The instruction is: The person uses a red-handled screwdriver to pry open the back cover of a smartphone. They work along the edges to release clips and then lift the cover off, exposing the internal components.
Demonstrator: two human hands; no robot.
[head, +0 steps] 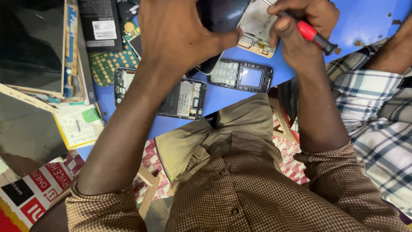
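Pinching a red-handled screwdriver (312, 36), right hand (300, 30) fingers angle its tip up-left into the phone frame (257, 30).

Left hand (180, 34) steadies opened phone (257, 28) on blue table (365, 19); right hand (296, 25) grips red-handled screwdriver (313, 36).

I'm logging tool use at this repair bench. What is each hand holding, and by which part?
The right hand grips a screwdriver by its red-and-black handle. The left hand steadies the opened phone frame by its left edge.

Blue table (365, 21) under opened phones (180, 99)
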